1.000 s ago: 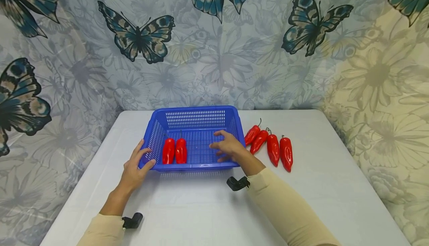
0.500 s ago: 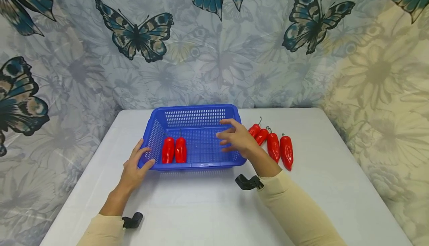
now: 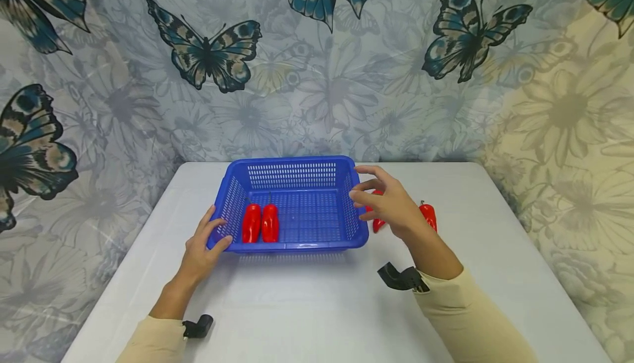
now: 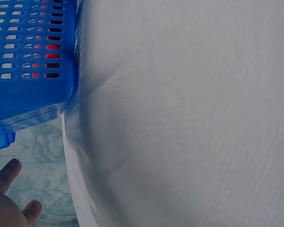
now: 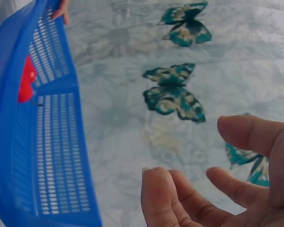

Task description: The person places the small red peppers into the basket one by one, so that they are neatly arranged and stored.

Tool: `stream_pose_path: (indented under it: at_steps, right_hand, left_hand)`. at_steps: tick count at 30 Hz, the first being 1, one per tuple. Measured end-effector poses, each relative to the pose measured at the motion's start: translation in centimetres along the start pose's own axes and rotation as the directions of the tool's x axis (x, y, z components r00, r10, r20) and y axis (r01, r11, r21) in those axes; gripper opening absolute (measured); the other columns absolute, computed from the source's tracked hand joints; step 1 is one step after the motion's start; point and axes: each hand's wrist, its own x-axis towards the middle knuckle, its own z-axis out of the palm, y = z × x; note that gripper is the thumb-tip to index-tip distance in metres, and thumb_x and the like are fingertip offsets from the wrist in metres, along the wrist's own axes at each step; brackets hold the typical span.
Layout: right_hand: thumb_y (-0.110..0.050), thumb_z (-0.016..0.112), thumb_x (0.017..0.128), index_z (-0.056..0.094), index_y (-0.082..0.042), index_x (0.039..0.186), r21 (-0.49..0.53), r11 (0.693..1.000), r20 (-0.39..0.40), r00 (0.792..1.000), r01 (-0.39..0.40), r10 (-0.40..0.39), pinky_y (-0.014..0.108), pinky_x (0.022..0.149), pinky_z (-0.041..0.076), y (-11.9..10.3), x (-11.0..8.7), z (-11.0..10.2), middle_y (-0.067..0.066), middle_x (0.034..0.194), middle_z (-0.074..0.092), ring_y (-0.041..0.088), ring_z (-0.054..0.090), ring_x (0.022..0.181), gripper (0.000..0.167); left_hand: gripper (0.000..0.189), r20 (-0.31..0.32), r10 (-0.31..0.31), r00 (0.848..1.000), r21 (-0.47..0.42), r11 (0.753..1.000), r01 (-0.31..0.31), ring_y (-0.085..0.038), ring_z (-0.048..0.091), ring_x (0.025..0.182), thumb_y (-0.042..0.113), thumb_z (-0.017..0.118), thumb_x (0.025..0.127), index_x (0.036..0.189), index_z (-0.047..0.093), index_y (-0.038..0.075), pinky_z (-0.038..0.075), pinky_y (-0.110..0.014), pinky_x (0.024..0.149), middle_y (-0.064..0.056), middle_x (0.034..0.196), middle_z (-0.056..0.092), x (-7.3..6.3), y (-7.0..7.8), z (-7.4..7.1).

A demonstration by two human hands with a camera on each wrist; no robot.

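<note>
A blue plastic basket (image 3: 307,245) with slotted walls stands on the table, two red peppers (image 3: 270,224) side by side in its left part. At its left front corner is my left hand (image 3: 198,253), fingers and thumb spread along the rim; the left wrist view shows thumb and finger extended, their contact with the rim unclear. Just right of the basket hovers my right hand (image 3: 391,203), fingers loosely bent with nothing between them. Behind it lie more red peppers (image 3: 428,215), partly hidden by the hand and wrist.
The table (image 3: 292,308) is covered in white cloth. Behind it hangs a wall cloth (image 3: 337,110) patterned with flowers and butterflies. A black wrist camera (image 3: 402,278) juts out from the right forearm, another from the left.
My right hand has moved from inside the basket rightward over its right rim to above the loose peppers, now covering several of them. The left hand and basket stay in place.
</note>
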Motion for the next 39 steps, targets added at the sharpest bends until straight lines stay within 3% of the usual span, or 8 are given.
stream_pose_path:
  at_steps: [4,11,23,39]
  right_hand:
    - [-0.020,0.069,0.090,0.040,-0.016,0.144,0.018,1.000,-0.011,1.000,0.023,-0.023,0.044,0.071,0.057,-0.3,-0.8,-1.2,0.020,0.117,0.055,0.043,0.059,0.101,0.061]
    - [-0.022,0.068,0.091,0.036,-0.015,0.146,0.009,0.998,-0.060,0.996,0.066,-0.066,0.041,0.073,0.057,-0.5,-2.2,-3.7,0.022,0.121,0.052,0.033,0.061,0.101,0.064]
    - [-0.018,0.064,0.094,0.033,-0.017,0.148,-0.050,0.989,-0.181,0.973,0.136,-0.143,0.036,0.067,0.057,2.1,-3.0,-8.9,0.021,0.123,0.049,0.021,0.063,0.092,0.062]
    - [-0.026,0.062,0.095,0.019,-0.016,0.154,-0.144,0.990,-0.225,0.974,0.006,-0.039,0.039,0.068,0.057,6.3,-3.0,-12.8,0.026,0.133,0.041,0.011,0.061,0.090,0.073]
  left_hand:
    - [0.040,-0.001,0.004,1.000,-0.002,1.000,-0.004,-0.048,0.029,0.134,0.027,0.062,0.091,0.125,0.055,0.006,0.032,-0.066,0.097,-0.011,0.156,0.024,0.0,0.0,0.0]
    - [0.040,-0.005,0.008,1.000,0.001,1.000,-0.008,-0.048,0.030,0.134,0.027,0.062,0.091,0.125,0.056,0.006,0.033,-0.066,0.096,-0.011,0.156,0.024,-0.1,-0.2,0.1]
    - [0.039,-0.015,0.035,0.999,-0.012,0.999,-0.035,-0.049,0.031,0.133,0.025,0.062,0.091,0.124,0.056,0.006,0.035,-0.065,0.095,-0.011,0.156,0.024,0.1,-0.4,0.2]
    - [0.041,0.000,0.003,1.000,-0.001,1.000,-0.003,-0.048,0.030,0.134,0.028,0.061,0.092,0.126,0.055,0.006,0.033,-0.066,0.096,-0.009,0.157,0.022,0.0,-0.4,0.1]
